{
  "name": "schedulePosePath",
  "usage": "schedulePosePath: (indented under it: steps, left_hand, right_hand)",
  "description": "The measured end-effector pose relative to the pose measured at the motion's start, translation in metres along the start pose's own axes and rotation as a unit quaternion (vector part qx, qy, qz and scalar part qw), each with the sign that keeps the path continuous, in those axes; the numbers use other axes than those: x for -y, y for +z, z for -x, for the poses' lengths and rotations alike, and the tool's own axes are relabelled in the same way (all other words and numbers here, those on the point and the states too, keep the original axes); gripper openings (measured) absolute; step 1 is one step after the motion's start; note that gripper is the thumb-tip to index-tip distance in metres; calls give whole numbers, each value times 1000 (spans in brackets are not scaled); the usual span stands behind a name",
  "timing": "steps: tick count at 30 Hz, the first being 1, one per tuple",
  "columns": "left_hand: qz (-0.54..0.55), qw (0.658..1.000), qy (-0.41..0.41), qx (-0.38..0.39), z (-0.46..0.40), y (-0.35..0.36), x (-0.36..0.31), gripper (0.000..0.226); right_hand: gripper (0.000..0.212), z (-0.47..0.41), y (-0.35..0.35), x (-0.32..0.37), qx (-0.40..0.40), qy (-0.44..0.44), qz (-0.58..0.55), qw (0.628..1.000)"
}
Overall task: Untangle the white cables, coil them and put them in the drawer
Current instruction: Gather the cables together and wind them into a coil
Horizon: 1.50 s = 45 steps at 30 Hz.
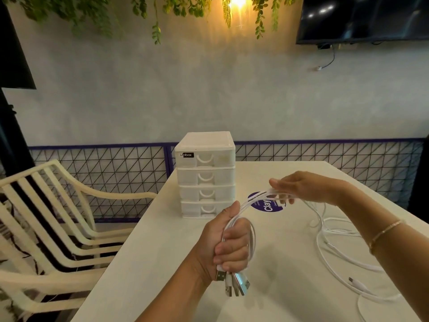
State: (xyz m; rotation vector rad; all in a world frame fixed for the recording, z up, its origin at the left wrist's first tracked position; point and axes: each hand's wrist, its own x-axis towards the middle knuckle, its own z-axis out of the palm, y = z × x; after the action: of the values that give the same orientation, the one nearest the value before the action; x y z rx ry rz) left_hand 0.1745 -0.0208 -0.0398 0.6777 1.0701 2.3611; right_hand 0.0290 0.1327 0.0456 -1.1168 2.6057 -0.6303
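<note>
Over pale tabletop (162, 263), left hand (228, 242) is clenching bundled white cables (246, 205); right hand (301, 188) is pinching them farther right, slack trailing rightward.

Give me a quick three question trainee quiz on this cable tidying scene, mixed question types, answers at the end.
1. True or false: every drawer of the drawer unit is shut.
2. Which hand grips the USB plugs?
3. The loose cable slack lies A) on the chair, B) on the table, C) in a drawer.

Key: 1 true. 2 The left hand; the right hand holds the strands further along. 3 B.
</note>
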Motion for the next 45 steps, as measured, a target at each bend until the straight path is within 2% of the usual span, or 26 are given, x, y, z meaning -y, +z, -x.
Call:
schedulePosePath:
  steps: [3, 4, 7, 13, 17, 20, 24, 26, 28, 31, 34, 37, 40, 43, 45]
  left_hand:
    - [0, 1000, 2, -2, -3, -2, 1, 51]
    - [7, 1000, 2, 2, -4, -3, 1, 51]
    - [31, 999, 12, 8, -4, -3, -2, 53]
    - [-1, 999, 46, 13, 0, -1, -5, 53]
    - [-19, 997, 76, 11, 3, -1, -4, 50]
    - [-43, 995, 82, -23, 6, -2, -5, 48]
    - [7, 996, 90, -11, 3, -11, -10, 49]
    - [33, 995, 96, -15, 0, -18, -12, 49]
    - [47, 992, 109, -52, -3, -23, -12, 51]
    - [13, 977, 134, -167, -9, -26, -13, 51]
    - [-6, 961, 147, -234, -15, -32, -13, 51]
    - [-14, 950, 162, -266, -18, -43, -9, 57]
    - [0, 953, 174, -248, -22, -53, -6, 54]
    - [48, 971, 167, -164, -24, -70, -6, 36]
    - [67, 977, 177, -102, -22, -75, -9, 37]
  right_hand:
    - [67, 3, 13, 24, -160, -103, 102, 976]
    - [65, 6, 20, 34, -163, -136, 75, 974]
    - [48, 13, 51, 52, -59, -164, -86, 981]
    - [57, 9, 79, 56, -94, -74, -209, 971]
    - [56, 13, 82, 58, -39, -39, -282, 958]
    - [56, 19, 86, 55, -1, -61, -349, 935]
    - [54, 17, 99, 50, -15, -126, -385, 914]
    - [57, 13, 105, 50, -23, -131, -407, 904]
    - [57, 7, 114, 49, -51, -125, -428, 894]
    - [50, -6, 126, 46, -109, -104, -454, 878]
    - [45, -15, 127, 43, -97, -73, -477, 870]
    - [41, -22, 127, 36, -82, -57, -515, 851]
    - [38, -32, 132, 27, -78, -41, -532, 842]
    - [41, -42, 136, 26, -77, -25, -531, 843]
    - [43, -49, 139, 28, -87, -31, -504, 859]
